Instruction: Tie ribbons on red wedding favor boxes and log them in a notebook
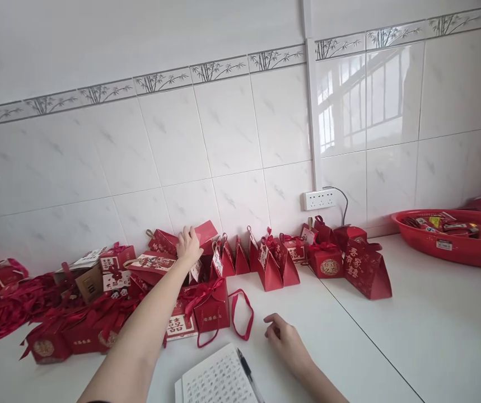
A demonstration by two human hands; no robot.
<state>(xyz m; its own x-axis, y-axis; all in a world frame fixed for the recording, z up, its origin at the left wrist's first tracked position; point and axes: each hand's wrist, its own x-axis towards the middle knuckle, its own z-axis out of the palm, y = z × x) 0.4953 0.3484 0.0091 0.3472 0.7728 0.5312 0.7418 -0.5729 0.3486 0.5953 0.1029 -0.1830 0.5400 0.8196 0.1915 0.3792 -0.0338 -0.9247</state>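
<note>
My left hand [188, 246] reaches to the back of the table, its fingers closed over a red paper gift box [206, 230] near the wall. Part of that box is hidden behind the hand. Below my left wrist stand a red square box with a ribbon bow [211, 310] and a box with a white double-happiness label [180, 326]. My right hand [284, 338] rests on the white table, fingers loosely curled and apart, with nothing in them. Between my arms lie a notebook with handwriting [221, 378] and a black pen [245, 366] along its right edge.
Several red triangular boxes [269, 268] stand along the tiled wall. A larger triangular box [368, 271] is farther right. Red ribbon-tied boxes [49, 341] crowd the left. A red plastic basket [454, 246] holds small wrapped packets. A power strip [319, 200] is on the wall.
</note>
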